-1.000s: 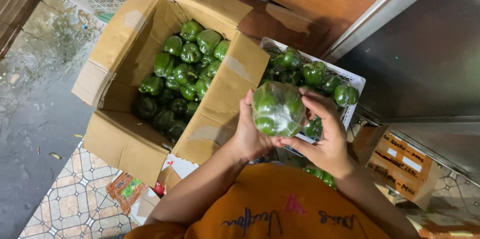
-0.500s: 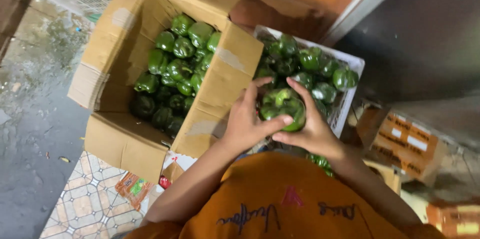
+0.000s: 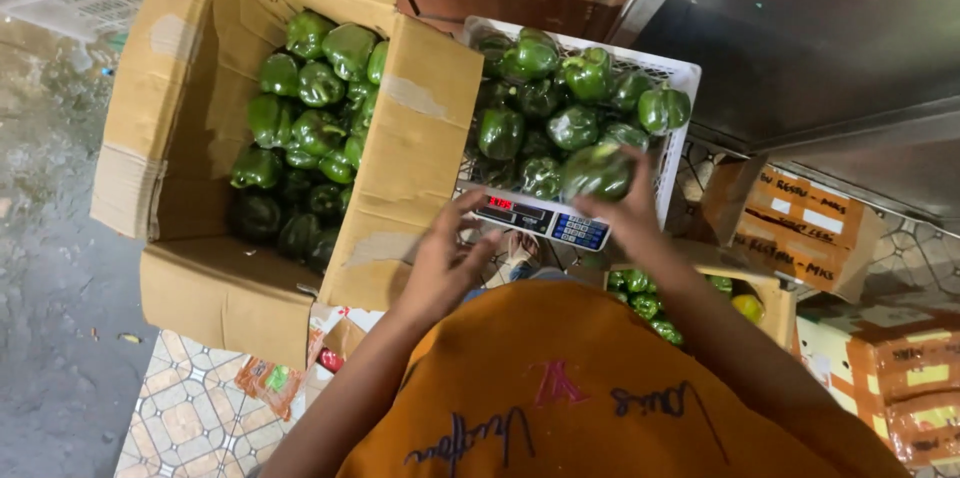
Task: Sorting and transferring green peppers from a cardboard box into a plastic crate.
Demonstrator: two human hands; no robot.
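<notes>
From the head camera, the right hand has its fingers curled over a wrapped bundle of green peppers, pressing it onto the heap in the white crate. That crate sits on a weighing scale just beyond the person's chest. The left hand holds nothing; its fingers are loosely spread and hover near the scale's left end, beside the flap of the big cardboard box. That box stands to the left with loose green peppers inside, all on the patterned tile floor.

The step in hand looks like setting a packed bundle into the crate being weighed. The next move likely calls for the right fingers to let go cleanly, so the bundle rests on the pile without rolling off.

One second ago both hands cupped the bundle close to the body. Half a second ago they carried it lower over the crate. Now only the right hand keeps hold and the left has come away.
</notes>
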